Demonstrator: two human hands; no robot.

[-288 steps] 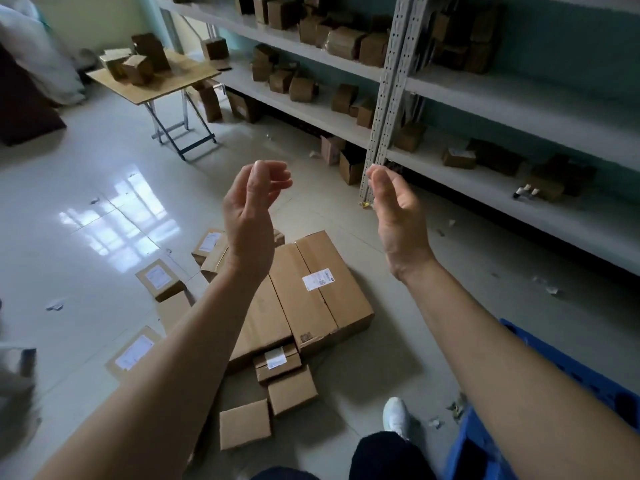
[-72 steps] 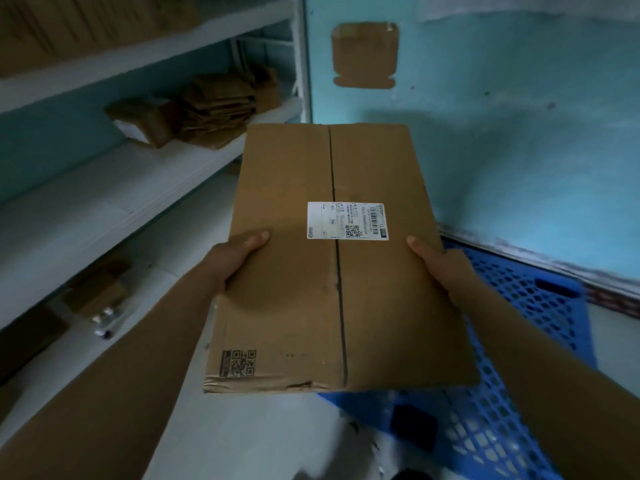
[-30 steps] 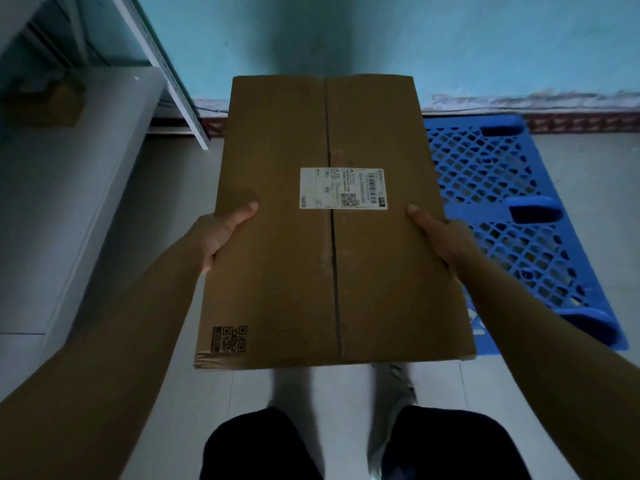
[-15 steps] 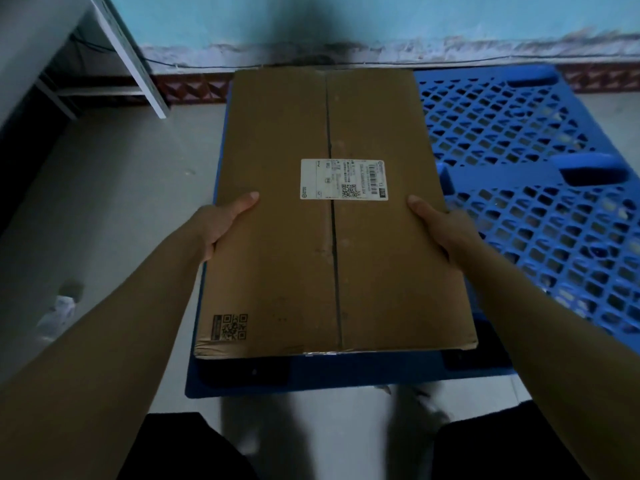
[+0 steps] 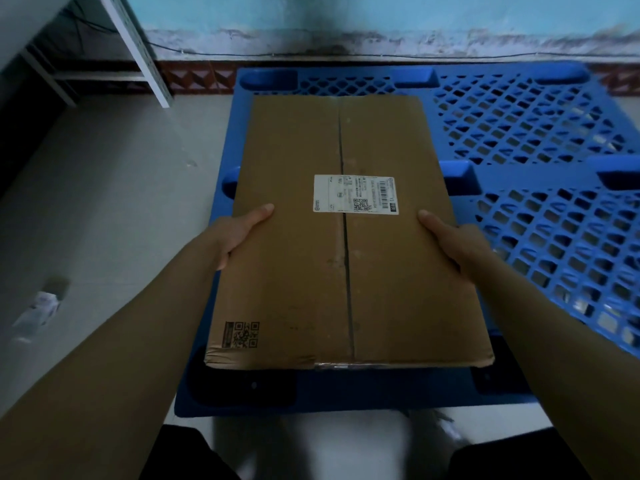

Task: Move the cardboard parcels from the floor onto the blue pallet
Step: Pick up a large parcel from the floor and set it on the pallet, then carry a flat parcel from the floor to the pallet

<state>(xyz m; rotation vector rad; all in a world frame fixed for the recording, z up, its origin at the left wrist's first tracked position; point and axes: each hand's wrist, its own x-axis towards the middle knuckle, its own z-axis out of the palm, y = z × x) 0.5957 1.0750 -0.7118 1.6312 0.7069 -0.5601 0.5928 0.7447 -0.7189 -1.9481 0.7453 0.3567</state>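
Gripping the cardboard parcel [image 5: 346,258] by its 2 long sides, the left hand [image 5: 235,233] and right hand [image 5: 453,240] sit level with each other, thumbs on top. Its long axis runs up the frame, over the left half of the blue pallet [image 5: 536,176]; whether it touches the pallet cannot be told.

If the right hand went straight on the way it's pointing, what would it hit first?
The cardboard parcel itself: the right hand grips its right edge, with the thumb on top aimed roughly toward the white label.

one cardboard parcel [image 5: 346,265], one blue pallet [image 5: 536,180]
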